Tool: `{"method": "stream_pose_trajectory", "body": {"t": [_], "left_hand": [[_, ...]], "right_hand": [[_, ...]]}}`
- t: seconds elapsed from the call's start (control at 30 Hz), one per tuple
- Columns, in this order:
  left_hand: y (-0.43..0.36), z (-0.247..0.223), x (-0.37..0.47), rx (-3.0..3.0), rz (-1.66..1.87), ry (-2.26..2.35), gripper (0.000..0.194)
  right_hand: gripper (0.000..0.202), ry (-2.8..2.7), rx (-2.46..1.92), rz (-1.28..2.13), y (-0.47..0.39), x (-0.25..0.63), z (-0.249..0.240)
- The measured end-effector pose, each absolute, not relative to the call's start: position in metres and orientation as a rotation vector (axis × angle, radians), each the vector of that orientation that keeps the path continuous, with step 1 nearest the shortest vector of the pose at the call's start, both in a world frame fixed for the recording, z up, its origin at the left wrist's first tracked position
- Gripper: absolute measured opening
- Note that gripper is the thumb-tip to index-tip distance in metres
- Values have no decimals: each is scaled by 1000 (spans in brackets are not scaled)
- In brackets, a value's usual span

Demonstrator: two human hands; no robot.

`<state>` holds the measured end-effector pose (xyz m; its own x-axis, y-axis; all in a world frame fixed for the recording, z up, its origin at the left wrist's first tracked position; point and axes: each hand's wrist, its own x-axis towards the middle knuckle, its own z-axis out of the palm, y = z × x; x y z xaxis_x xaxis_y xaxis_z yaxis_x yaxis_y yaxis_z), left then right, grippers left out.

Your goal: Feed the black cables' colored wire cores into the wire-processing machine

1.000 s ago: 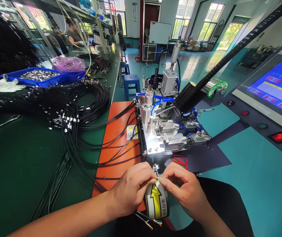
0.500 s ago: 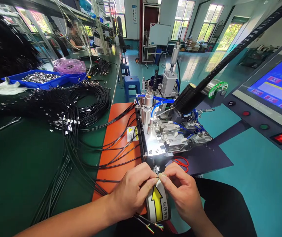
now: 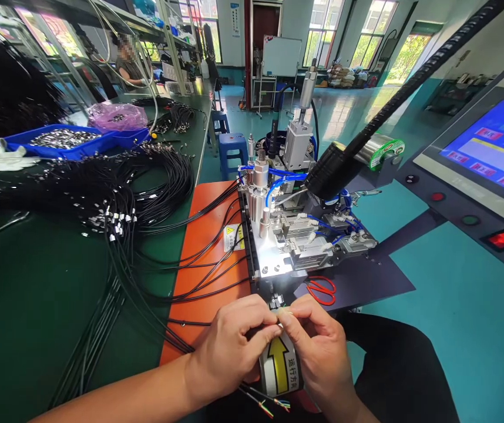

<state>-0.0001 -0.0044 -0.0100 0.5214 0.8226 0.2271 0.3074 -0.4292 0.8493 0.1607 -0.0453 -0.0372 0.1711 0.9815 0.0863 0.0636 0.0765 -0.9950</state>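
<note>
My left hand (image 3: 241,341) is closed, thumb and index finger pinched on the end of a cable that is mostly hidden by the fingers. Against it, my right hand (image 3: 316,338) pinches the thin wires at that end; only a sliver shows between the fingertips. Both meet just in front of a small metal fixture (image 3: 276,301) on the soldering machine (image 3: 296,235). Beneath them is a white roller-like part with a yellow arrow label (image 3: 281,364). Black cables with stripped, coloured wire ends (image 3: 267,406) stick out below my left hand.
Bundled black cables (image 3: 164,176) lie across the green table (image 3: 36,294) and orange plate (image 3: 208,229). Red-handled scissors (image 3: 321,291) rest beside the machine. A control screen (image 3: 494,147) stands right, a solder spool (image 3: 384,151) behind. Blue trays (image 3: 76,150) hold metal parts; a person (image 3: 128,64) sits farther back.
The view has shifted slightly. My hands stay pinched together at the same place, with the fingertips a little closer and less of the wires showing.
</note>
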Motion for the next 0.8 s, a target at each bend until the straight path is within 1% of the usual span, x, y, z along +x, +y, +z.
{"method": "stream_pose_trajectory", "body": {"t": [0.2,0.43,0.7,0.8], "left_hand": [[-3,-11,1,1967,781,960,17],[-3,-12,0,1975,790,984,16],[-2,-12,-1,2014,768,985,18],[-2,-10,-2,2012,756,976,19]], "right_hand": [[17,-1139,-1326,962,-46,159,-43],[18,-1156,-1368,953,-45,165,-37],[18,-1313,-1377,1029,-43,176,-29],[16,-1336,-1361,1088,-42,181,-24]]}}
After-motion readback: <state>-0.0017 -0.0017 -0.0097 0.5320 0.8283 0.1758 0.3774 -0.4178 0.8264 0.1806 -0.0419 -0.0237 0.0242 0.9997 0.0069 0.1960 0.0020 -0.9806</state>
